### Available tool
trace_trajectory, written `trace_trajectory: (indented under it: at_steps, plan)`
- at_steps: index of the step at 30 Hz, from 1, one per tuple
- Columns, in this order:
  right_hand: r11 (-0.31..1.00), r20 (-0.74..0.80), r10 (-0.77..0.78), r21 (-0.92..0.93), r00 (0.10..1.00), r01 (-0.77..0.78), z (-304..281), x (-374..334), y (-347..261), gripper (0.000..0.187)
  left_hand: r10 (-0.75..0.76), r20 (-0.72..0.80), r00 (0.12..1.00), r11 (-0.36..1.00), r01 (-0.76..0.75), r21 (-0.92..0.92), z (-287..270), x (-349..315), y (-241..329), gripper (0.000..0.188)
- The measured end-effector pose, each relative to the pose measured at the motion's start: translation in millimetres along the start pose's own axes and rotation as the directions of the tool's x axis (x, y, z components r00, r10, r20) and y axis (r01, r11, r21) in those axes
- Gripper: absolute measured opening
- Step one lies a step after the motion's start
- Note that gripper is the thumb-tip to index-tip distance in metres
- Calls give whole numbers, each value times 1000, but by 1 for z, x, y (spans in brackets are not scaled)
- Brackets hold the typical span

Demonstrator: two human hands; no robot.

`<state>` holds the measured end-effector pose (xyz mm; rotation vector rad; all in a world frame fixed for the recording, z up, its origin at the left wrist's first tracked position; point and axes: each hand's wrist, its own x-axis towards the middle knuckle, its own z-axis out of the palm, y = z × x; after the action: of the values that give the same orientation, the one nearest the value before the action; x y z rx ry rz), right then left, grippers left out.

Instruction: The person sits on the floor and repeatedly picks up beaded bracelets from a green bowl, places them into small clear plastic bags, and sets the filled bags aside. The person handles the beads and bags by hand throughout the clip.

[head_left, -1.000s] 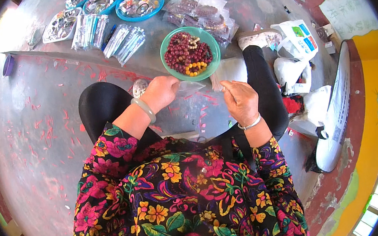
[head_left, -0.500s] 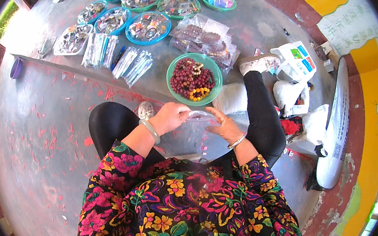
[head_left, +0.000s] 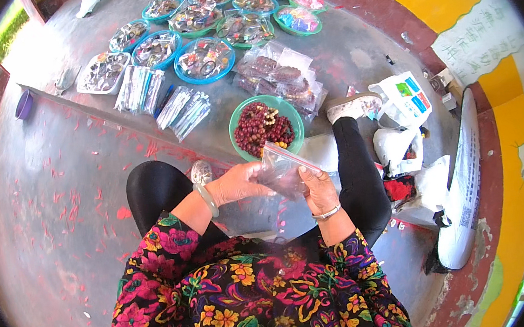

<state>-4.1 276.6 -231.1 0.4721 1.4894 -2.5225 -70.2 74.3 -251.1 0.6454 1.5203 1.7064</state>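
Note:
Between my hands is a clear zip bag (head_left: 281,173) with a red strip along its top edge. My left hand (head_left: 238,182) grips its left side, thumb on top and fingers beneath. On the other side my right hand (head_left: 320,190) pinches the corner by the red strip. Whether anything lies inside the bag I cannot tell. Just beyond it stands a green bowl (head_left: 301,135) heaped with dark red bead bracelets (head_left: 255,126), along with some cream and yellow beads. The bag's upper edge overlaps the bowl's near rim.
Bagged bracelets (head_left: 281,75) lie past the bowl. Packs of slim wrapped items (head_left: 185,111) are to their left. Several blue and green baskets (head_left: 205,61) of small packaged goods fill the far floor. White plastic bags (head_left: 402,101) sit at right, near a long silvery sheet (head_left: 465,187).
The zip bag has been raised and tilted, so its face and red strip show now. My right hand has closed on its corner, and both hands sit slightly lower.

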Motion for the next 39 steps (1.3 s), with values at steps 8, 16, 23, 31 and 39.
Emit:
trace_trajectory:
  at_steps: [8,16,23,31,39]
  plan:
    - [993,107,-66,107,992,54,-11,1,-6,18,24,77,997,911,-54,409,11,5,12,22]
    - [988,113,-153,36,982,149,-30,-17,-33,30,-11,-127,992,939,-33,-342,44,35,6,18]
    - [994,85,54,-104,995,-45,-38,-28,-14,23,1,-242,970,845,-130,-518,51,46,14,22]
    - [992,-33,-8,-122,999,3,-33,-22,-14,20,-38,-129,991,889,-25,-458,60,39,40,39]
    - [969,-91,-120,-229,989,97,-32,-13,-4,24,-3,-189,982,897,-81,-435,49,41,28,39]
